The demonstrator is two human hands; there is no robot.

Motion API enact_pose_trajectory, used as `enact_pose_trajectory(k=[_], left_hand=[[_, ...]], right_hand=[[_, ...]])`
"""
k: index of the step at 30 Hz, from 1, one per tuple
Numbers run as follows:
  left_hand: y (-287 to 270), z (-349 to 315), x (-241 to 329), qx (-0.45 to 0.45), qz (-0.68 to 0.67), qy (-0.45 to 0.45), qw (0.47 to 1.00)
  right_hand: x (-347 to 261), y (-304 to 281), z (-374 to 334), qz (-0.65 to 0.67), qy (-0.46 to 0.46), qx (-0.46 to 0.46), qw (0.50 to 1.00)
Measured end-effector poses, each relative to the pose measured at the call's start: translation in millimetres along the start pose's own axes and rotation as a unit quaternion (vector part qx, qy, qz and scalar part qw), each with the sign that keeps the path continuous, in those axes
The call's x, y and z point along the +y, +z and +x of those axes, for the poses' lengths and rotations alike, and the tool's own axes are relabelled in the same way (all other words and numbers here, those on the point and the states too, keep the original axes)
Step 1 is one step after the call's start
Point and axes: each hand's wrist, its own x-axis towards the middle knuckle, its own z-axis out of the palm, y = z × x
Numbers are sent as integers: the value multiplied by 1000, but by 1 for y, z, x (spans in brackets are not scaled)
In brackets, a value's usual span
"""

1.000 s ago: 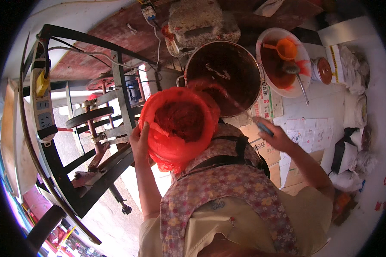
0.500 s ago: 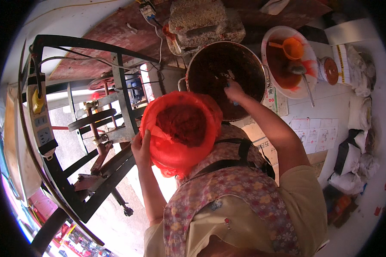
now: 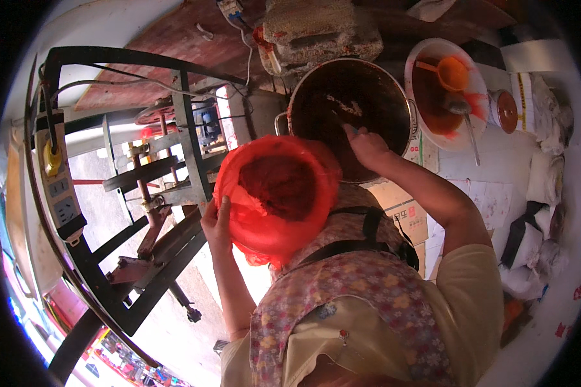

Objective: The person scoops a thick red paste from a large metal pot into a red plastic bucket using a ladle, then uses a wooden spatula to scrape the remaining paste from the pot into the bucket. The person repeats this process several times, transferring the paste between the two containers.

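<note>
Black metal frame (image 3: 95,278): set to the left of the fingers of the left hand (image 3: 218,222); its bars are seen running away behind them.
Big pot (image 3: 397,97): placed under and beyond the fingers of the right hand (image 3: 370,149); its inside is coated dark.
Red plastic bag (image 3: 274,240): spread round and open just right of the left fingers, below and left of the right ones; a dark red mass (image 3: 279,187) is held inside; the pot's near rim is partly covered by it in this view.
White basin (image 3: 439,140): stood up and to the right of the right fingers; red liquid is contained in it.
Right arm: reached across over the pot, elbow bent outward, forearm slanted up and left; the fingers are curled closed round a blue-handled tool (image 3: 350,131).
Left arm: raised nearly straight; the thumb is laid along the bag's side, the bag being held there; the other fingers are partly hidden.
Metal ladle (image 3: 458,105), orange scoop (image 3: 454,73): rested in the basin, right of the right fingers.
Blue-handled tool: pointed up-left from the right fingers; whether the pot is touched by its tip cannot be told.
</note>
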Motion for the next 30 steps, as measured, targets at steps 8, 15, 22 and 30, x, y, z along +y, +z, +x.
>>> enact_pose_trajectory(k=[8, 15, 22, 30], left_hand=[[0, 2, 2, -4, 31, -27, 999], [1, -2, 0, 1, -6, -37, 999], [0, -5, -3, 11, 0, -26, 1000], [-1, -9, -10, 19, -36, -38, 998]], right_hand=[[21, 11, -1, -77, -74, -60, 992], [45, 7, 36, -35, -71, -172, 982], [37, 7, 40, -134, -145, -204, 959], [30, 24, 65, -69, -58, -298, 950]])
